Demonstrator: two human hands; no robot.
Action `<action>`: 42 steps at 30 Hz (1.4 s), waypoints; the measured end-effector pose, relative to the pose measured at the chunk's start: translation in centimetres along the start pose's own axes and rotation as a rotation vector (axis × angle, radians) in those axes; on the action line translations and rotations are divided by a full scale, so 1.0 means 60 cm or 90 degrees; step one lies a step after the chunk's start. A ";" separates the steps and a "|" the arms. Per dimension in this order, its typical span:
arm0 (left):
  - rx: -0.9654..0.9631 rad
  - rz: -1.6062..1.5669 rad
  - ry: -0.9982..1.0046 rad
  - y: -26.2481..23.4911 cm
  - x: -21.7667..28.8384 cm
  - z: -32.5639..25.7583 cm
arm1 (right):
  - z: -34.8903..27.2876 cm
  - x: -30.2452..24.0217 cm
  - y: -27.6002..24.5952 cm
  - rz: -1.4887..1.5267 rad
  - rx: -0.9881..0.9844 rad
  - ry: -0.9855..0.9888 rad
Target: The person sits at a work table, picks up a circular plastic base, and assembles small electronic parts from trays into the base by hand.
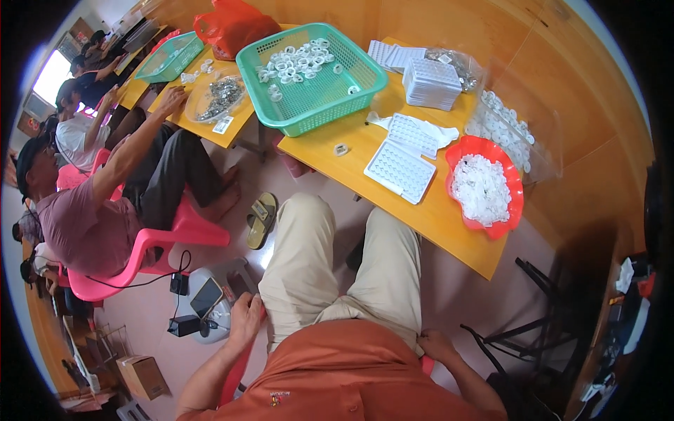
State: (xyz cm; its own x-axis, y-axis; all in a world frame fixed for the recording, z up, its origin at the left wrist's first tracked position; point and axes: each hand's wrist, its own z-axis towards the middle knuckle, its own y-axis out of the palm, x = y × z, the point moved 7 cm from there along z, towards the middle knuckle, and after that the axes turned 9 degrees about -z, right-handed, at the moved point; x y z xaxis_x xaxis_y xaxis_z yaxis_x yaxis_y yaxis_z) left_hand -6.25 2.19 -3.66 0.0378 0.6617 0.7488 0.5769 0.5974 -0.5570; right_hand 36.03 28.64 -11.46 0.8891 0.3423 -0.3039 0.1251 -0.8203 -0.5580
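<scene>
Both grips rest empty: left hand (pixel 246 317) and right hand (pixel 437 345) press my red plastic chair seat (pixel 235 375). I'd sit squarely before reaching the white dimpled tray (pixel 400 170) at the table's near edge.

Yellow wooden tables (pixel 428 210) run in a row along a wall (pixel 449 28) panelled in the same warm wood. The floor (pixel 456 288) is pale and smooth, with a sandal (pixel 261 219) lying on it. Pink plastic chairs (pixel 175 235) stand at the next table. A bright window (pixel 53 76) at far left lets in daylight. A dark metal stand (pixel 523 330) sits at right.
</scene>
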 end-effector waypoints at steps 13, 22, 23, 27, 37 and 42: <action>-0.033 0.027 -0.015 0.001 0.005 -0.010 | -0.004 -0.001 -0.006 -0.020 0.030 0.023; 0.097 0.069 0.363 -0.012 0.173 0.060 | -0.006 -0.001 -0.009 0.001 0.042 0.032; 0.106 0.017 0.390 -0.004 0.184 0.088 | -0.006 -0.002 -0.011 0.008 0.057 0.028; 0.118 -0.066 0.476 0.051 0.287 0.193 | -0.006 0.005 -0.008 0.022 0.055 0.047; 0.134 -0.002 0.577 0.155 0.443 0.301 | -0.001 0.042 0.018 0.082 0.098 0.034; 0.058 0.029 0.491 0.179 0.441 0.336 | 0.000 0.037 0.016 0.074 0.056 0.060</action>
State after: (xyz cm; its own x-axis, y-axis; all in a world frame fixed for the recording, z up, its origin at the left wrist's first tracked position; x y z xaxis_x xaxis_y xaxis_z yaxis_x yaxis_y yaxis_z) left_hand -15.49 35.27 2.92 0.6356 0.2040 0.7445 0.4938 0.6339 -0.5953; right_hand 38.10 28.61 -12.69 0.9332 0.1997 -0.2988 -0.0161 -0.8073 -0.5899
